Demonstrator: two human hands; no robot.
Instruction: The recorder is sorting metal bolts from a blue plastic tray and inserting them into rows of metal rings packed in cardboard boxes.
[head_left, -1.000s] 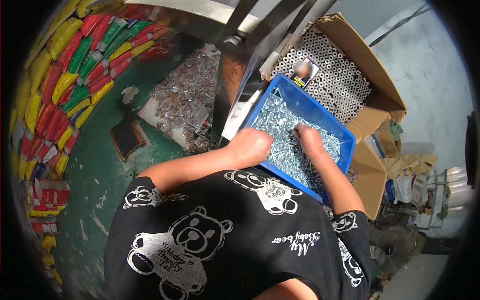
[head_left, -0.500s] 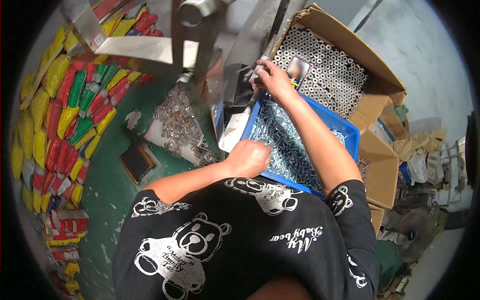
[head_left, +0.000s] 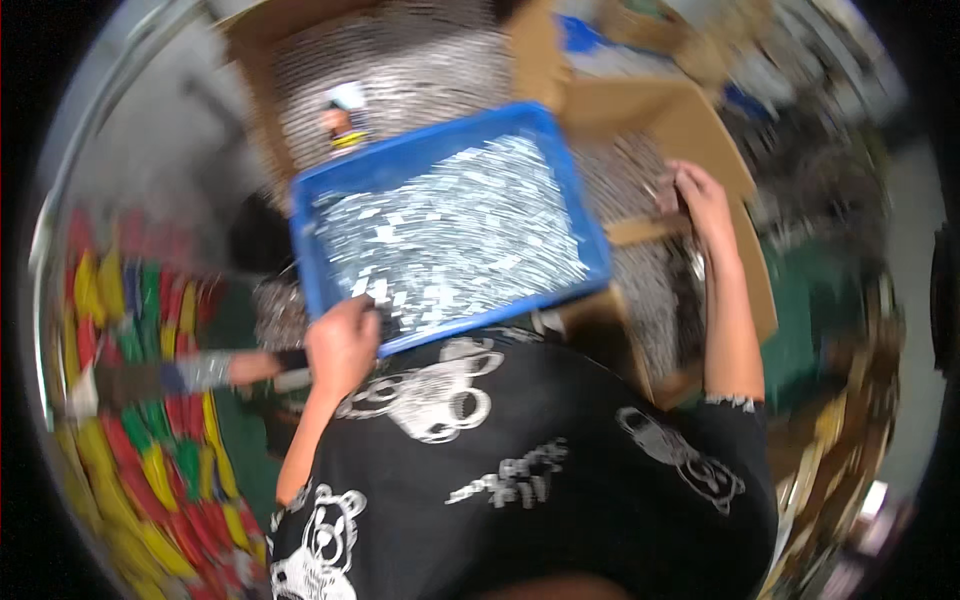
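A blue plastic tray (head_left: 455,315) full of silvery screws (head_left: 450,230) lies in front of me; motion smears the picture. At its near left corner is my left hand (head_left: 342,345), fingers curled closed at the rim; whatever they hold is hidden. My right hand (head_left: 706,200) reaches to the right, over the cardboard boxes. Its bent fingertips are at the small metallic parts (head_left: 625,180) in the farther box (head_left: 690,100); blur hides whether they grip anything. Below that forearm is a nearer box (head_left: 758,300) with more small parts.
Behind the tray stands a cardboard box (head_left: 255,110) of small round metal pieces, with a photo card (head_left: 345,120) on top. Colourful packets (head_left: 150,440) are piled at the left. A bar-shaped machine part (head_left: 150,385) extends toward my left hand.
My view has swung to the right. My right hand has left the area by the tray's far left corner for the boxes at the right. My left hand stays closed by the tray.
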